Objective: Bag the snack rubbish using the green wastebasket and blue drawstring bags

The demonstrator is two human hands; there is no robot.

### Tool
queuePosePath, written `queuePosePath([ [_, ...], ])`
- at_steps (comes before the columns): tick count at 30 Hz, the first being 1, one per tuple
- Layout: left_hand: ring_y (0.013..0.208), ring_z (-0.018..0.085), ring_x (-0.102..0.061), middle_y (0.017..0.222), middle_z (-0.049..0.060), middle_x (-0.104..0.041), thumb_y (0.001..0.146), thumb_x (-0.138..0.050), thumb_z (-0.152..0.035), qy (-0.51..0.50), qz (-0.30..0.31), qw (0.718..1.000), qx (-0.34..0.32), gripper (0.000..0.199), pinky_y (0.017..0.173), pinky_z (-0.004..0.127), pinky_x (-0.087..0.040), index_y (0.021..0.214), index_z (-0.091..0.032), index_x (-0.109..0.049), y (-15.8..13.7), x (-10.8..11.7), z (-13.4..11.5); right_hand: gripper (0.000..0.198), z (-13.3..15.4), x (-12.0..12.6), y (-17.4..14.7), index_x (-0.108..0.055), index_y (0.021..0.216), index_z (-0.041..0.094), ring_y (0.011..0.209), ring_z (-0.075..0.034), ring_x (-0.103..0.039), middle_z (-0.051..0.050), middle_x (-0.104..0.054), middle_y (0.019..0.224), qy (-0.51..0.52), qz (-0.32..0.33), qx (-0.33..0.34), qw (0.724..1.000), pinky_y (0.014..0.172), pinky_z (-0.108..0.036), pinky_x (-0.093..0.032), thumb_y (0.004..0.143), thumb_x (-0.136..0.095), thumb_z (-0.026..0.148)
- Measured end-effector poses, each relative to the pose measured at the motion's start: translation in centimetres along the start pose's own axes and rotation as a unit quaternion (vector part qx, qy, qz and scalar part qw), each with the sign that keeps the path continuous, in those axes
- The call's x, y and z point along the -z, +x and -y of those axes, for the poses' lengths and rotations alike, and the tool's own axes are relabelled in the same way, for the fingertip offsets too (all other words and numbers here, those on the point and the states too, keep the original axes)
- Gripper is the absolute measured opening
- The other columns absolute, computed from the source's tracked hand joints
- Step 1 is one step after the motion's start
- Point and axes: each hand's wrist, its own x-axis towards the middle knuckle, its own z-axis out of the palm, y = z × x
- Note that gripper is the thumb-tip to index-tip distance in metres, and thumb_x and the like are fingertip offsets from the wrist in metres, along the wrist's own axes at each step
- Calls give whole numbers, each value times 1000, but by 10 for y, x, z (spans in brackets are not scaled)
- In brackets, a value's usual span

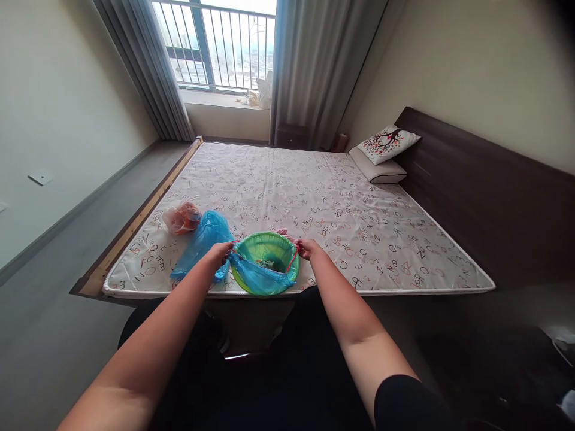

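Observation:
A green bin point(251, 286) stands at the mattress's near edge, its mouth tilted toward me. A thin blue garbage bag point(263, 275) lines it and hangs over the front of the rim, with some crumpled litter point(265, 263) inside. Red drawstrings point(293, 257) run from the bag to both sides. My left hand point(221, 252) is closed on the drawstring at the left rim. At the right rim, my right hand point(307, 248) pinches the red drawstring. Beside my left hand lies another blue plastic bag point(204, 239), spread loosely.
A crumpled clear and orange plastic bag point(182, 217) lies farther left on the letter-print mattress point(305, 185). Two pillows point(386, 143) rest against the dark headboard point(471, 161). A wooden bed rail point(153, 203) runs along the left side. Grey curtains point(309, 72) flank the window.

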Motion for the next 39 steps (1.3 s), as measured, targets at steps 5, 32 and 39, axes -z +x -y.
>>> queuePosePath([
  [5, 47, 9, -42, 59, -3, -54, 67, -77, -9, 6, 0, 995, -98, 18, 46, 22, -25, 79, -17, -65, -1, -28, -17, 22, 15, -28, 17, -65, 118, 15, 72, -11, -63, -3, -69, 100, 21, 7, 34, 999, 63, -24, -56, 103, -66, 30],
  [32, 49, 9, -49, 61, -5, -54, 79, -83, -35, -11, -82, 944, -319, 27, 47, 20, -42, 93, -16, -69, -93, 32, -77, 17, 85, 4, -64, -70, 100, 20, 67, -13, -57, 0, -66, 76, -213, -12, 324, 922, 61, -25, -41, 83, -68, 21],
  [39, 61, 11, -58, 68, -3, -62, 71, -85, -29, -149, -66, 939, -303, 27, 59, 22, -51, 90, -18, -68, -102, 55, -75, 32, 83, 22, -75, -61, 102, 22, 59, -10, -53, 2, -65, 83, -11, 22, 250, 968, 62, -27, -48, 77, -72, 38],
])
